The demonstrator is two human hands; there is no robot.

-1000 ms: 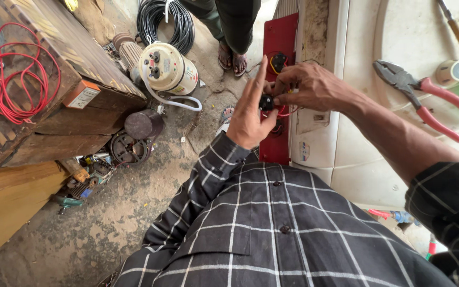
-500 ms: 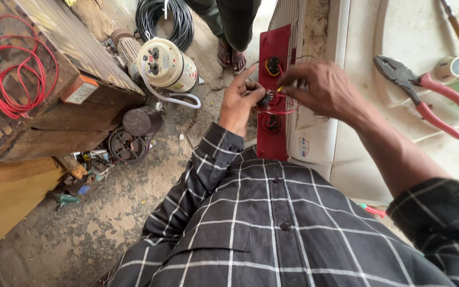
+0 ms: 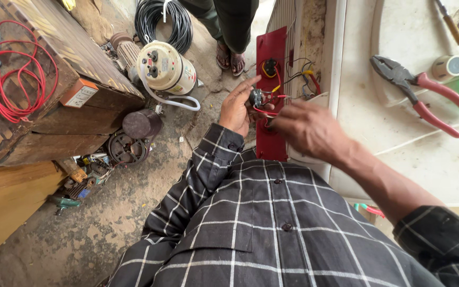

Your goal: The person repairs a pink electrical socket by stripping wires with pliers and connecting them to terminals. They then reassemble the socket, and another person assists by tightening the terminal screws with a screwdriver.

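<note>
Switch (image 3: 256, 98) being wired at a red panel (image 3: 270, 79).

The switch is being pinched in the left hand (image 3: 236, 109), just in front of the panel; its axis cannot be told. The panel is running lengthwise away from the person. Red wires (image 3: 272, 110) are being worked by the right hand (image 3: 306, 130), grip unclear. Next, careful seating seems needed.

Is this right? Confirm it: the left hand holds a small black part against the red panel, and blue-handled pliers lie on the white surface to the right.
Not quite. In the head view the pliers have red handles, not blue. The rest holds: the left hand holds the small black part at the red panel, and the pliers lie on the white surface.
</note>
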